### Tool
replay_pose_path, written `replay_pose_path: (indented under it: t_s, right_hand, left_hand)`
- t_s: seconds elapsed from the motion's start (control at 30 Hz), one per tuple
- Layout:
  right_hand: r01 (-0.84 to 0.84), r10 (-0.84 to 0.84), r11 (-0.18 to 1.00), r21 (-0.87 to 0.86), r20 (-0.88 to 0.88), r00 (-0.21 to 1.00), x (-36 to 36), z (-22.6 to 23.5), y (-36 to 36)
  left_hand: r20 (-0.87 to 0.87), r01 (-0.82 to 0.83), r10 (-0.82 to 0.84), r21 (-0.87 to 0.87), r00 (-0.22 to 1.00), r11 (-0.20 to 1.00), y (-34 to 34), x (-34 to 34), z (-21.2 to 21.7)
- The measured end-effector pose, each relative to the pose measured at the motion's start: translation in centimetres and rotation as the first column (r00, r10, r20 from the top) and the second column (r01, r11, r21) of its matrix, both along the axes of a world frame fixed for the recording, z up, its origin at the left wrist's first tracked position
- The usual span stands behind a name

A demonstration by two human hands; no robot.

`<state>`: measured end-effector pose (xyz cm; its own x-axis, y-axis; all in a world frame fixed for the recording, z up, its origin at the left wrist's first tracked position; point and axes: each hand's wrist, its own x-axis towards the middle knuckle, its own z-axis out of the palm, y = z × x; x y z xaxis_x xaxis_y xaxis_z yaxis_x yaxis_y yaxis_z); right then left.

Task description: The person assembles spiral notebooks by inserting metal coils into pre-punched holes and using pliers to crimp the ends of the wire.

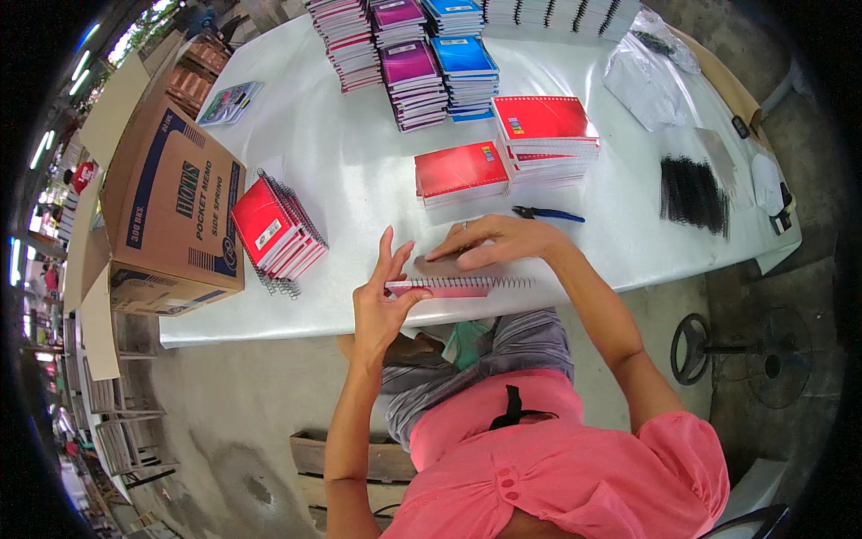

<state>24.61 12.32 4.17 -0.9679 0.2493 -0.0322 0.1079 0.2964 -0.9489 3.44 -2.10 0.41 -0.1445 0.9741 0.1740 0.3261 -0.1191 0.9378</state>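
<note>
My left hand (382, 301) grips a small notebook (449, 291) at its left end, thumb on the near side and the other fingers raised behind. The notebook stands on edge near the table's front, with a wire coil (512, 282) along its top edge that sticks out past the right end. Just beyond the coil, my right hand (503, 239) is stretched out flat above the notebook's far side, fingers pointing left. Whether its fingertips touch the notebook is hard to see. Blue-handled cutting pliers (549, 214) lie beyond my right wrist.
Red notebook stacks (462, 172) sit ahead, and purple (413, 81) and blue stacks (465, 67) behind them. Coil-bound red notebooks (277, 225) stand at left beside an open cardboard box (180, 207). Loose black coils (693, 193) lie at right. A fan (777, 359) stands beyond the table's right front.
</note>
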Motion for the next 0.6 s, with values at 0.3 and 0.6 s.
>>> replay_pose_path:
  t_s: [0.3, 0.6]
  right_hand:
    - [-0.051, 0.051, 0.999, 0.001, 0.007, 0.999, -1.2, 0.5, -0.2]
    - [0.042, -0.051, 0.989, 0.145, 0.056, 0.997, -1.5, 1.1, -0.9]
  left_hand:
    - [0.105, -0.045, 0.050, -0.047, 0.993, 0.998, -0.5, -0.3, -0.8]
    - [0.236, 0.044, -0.030, -0.052, 0.971, 0.998, -0.5, -1.4, -1.8]
